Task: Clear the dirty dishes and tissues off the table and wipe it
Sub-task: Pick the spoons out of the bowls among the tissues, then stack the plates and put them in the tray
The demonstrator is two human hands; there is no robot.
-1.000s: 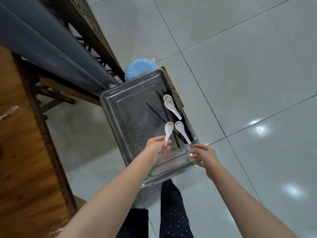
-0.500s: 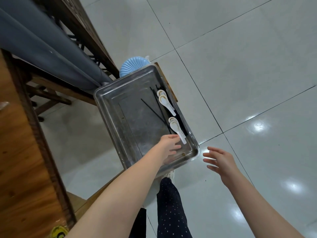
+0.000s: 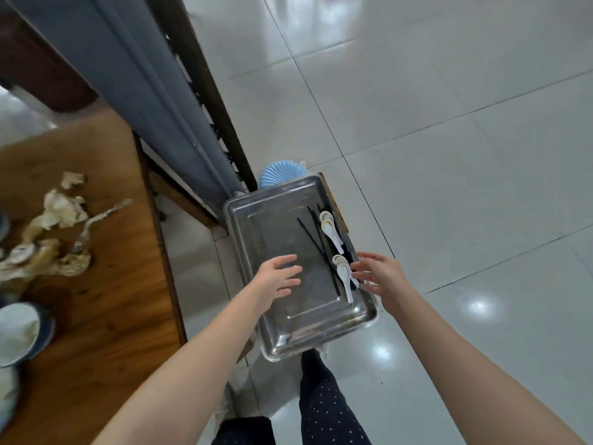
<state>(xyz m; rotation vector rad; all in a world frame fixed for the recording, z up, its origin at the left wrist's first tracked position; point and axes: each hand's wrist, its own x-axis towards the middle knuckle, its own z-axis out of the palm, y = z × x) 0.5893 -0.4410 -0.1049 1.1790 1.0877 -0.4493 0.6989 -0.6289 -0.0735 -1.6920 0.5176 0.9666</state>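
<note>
Pale glossy floor tiles, ceiling lights reflected in them. Wooden table along the left of the view, its edge running toward the person.

Steel tray sits low beside the table, over the floor, long side pointing away. Inside it, along the right wall: two white spoons nested at the far end, two more white spoons nested nearer, with black chopsticks lying lengthwise under and beside them.

Left hand is over the tray's middle, fingers spread and straight, holding nothing. Right hand is over the tray's right rim, fingers likewise spread and empty, tips just beside the nearer spoon pair; contact cannot be made out.

Dirty items on the table, well apart from both hands: crumpled, stained tissues in a loose heap toward the far left, and a white bowl with a dark rim at the left edge, blurred.

Beyond the tray's far end, a pale blue ribbed object, partly hidden by the rim. Grey padded bench and dark wooden frame run between table and tray. One leg in dark dotted trousers below the tray's near end.
</note>
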